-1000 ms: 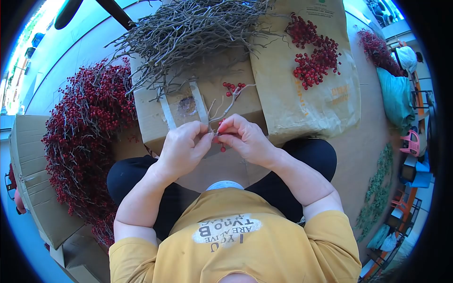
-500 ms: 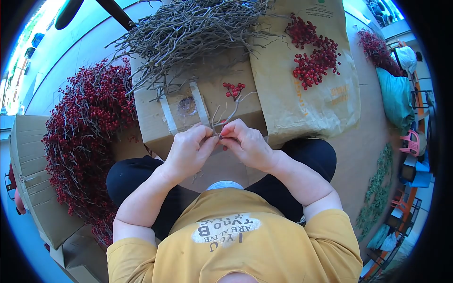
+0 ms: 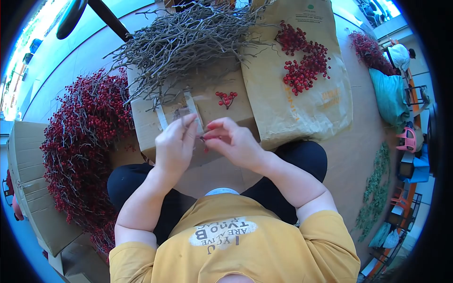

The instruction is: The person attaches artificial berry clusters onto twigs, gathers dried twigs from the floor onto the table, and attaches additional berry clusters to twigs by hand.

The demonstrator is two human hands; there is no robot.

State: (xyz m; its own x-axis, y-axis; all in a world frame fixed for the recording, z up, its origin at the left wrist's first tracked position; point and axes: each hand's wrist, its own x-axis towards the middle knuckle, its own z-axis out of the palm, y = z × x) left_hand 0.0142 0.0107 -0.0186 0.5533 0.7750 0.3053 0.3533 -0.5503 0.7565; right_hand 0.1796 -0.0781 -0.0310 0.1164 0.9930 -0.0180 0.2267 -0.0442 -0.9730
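Note:
My left hand [image 3: 174, 141] is raised over the near edge of the cardboard box [image 3: 222, 122], thumb and forefinger pinched. What it grips is blurred and I cannot make it out. Beside it, my right hand [image 3: 238, 146] has its fingers curled, with a thin dark stem and red berries [image 3: 205, 149] at the fingertips. A loose cluster of red berries [image 3: 226, 99] lies on the box just beyond my hands. Farther back on the box is a heap of bare grey twigs [image 3: 188, 42].
Larger red berry clusters [image 3: 306, 66] rest on a brown paper sack [image 3: 321, 113] at the right. A big pile of berry branches [image 3: 85, 141] stands at the left by an open carton [image 3: 37, 179]. Green sprigs [image 3: 375, 193] lie on the floor at the far right.
My hands have moved apart and left, the left one rising. The pale forked twig that stood up between them no longer shows clearly. The view has shifted slightly.

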